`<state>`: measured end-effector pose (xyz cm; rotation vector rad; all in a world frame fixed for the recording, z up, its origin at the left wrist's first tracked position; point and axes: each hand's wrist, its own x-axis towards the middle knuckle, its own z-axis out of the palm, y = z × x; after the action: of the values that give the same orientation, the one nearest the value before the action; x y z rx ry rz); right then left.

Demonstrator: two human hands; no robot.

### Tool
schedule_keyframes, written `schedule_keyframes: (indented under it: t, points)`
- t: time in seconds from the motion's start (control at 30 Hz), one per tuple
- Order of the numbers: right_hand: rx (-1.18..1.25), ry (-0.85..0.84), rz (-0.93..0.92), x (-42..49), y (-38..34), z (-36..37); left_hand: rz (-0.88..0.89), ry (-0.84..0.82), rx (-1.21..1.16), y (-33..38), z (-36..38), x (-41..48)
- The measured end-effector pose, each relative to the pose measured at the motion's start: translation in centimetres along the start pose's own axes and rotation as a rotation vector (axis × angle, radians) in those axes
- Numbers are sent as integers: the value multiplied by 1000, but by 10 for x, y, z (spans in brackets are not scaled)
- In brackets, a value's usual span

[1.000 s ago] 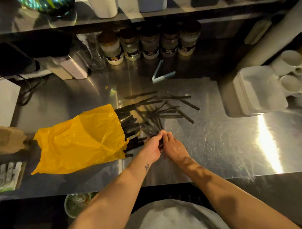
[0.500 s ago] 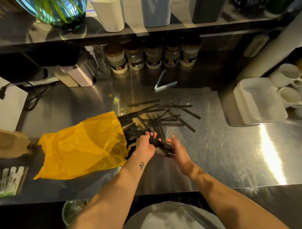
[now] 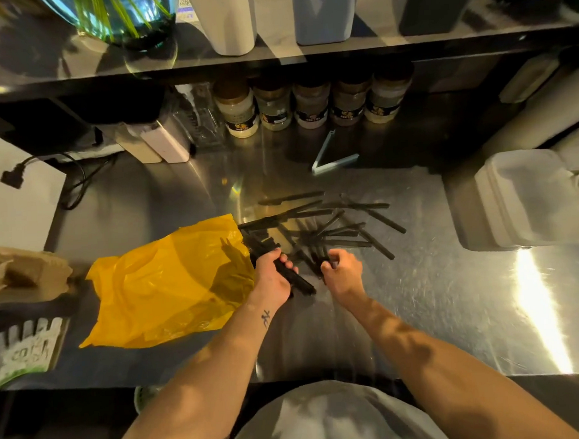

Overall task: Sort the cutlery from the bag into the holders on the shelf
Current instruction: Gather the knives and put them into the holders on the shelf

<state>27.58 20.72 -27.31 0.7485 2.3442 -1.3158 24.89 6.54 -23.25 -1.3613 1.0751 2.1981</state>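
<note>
Steel desk [image 3: 449, 312] fills most of the view, and it is where all the visible work sits. Above it runs a dark shelf [image 3: 276, 57] carrying tall containers [image 3: 228, 21], probably the holders. Their tops are cut off by the frame, so whether any piece has gone in cannot be seen.

A crumpled yellow plastic bag [image 3: 165, 282] lies on its side at the left of the desk, mouth facing right. More dark handles poke out of the mouth, so it is not emptied. Just beside the mouth, slim black plastic cutlery [image 3: 344, 240] lies scattered in a loose, crossed heap in the middle of the desk, unsorted.

By this showing the task looks early: pieces are being gathered by kind, and carrying them up to the shelf is yet to come.

Both forearms reach forward from the bottom edge, converging on the near edge of the heap. The left grip [image 3: 272, 275] is palm-down at the bag's mouth, fingers wrapped round a bundle of black handles [image 3: 300, 283] that juts toward the person. The right grip [image 3: 344, 273] sits just beside it, fingers curled at the heap's near end. Whether they have closed on a piece cannot be told.
</note>
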Motion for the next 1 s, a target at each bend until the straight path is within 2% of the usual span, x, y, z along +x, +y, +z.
schedule_keyframes:
  t: [0.13,0.23,0.57,0.83,0.9,1.0]
  points:
    - [-396,14,27,14,-10,9,-11,-18,59,16,-10,6]
    - [-502,65,14,21,-16,26,-18,-20,145,26,-14,15]
    - [-629,50,51,27,-26,49,-57,-13,302,34,-21,41]
    - [-767,111,-197,10,0,55,-83,-58,349,32,-27,41]
    - [-707,68,-193,6,6,55,-82,-68,353,33,-31,41]
    - [-476,-5,-158,4,-1,49,-71,-79,355,33,-31,38]
